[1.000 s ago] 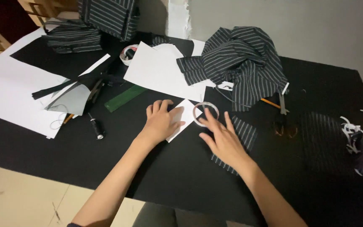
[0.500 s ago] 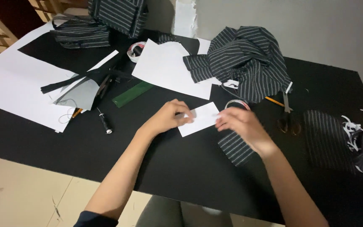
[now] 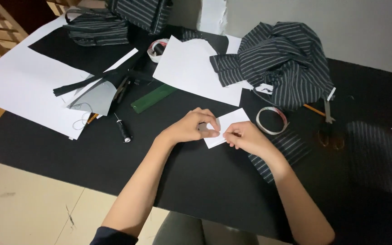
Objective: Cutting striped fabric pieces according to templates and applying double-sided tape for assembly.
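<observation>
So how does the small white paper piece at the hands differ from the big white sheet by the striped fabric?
The small white paper piece is far smaller than the big white sheet. The small piece is pinched by the left hand and right hand; the big sheet lies untouched. The striped fabric overlaps the big sheet's edge, while nothing covers the small piece except fingers. Both are plain white and rest on the black table.

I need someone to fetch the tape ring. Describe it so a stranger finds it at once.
Start at the heap of striped cloth on the black table. Just below it, right of the small white card, lies the tape ring: the only flat, hollow circle there.
</observation>
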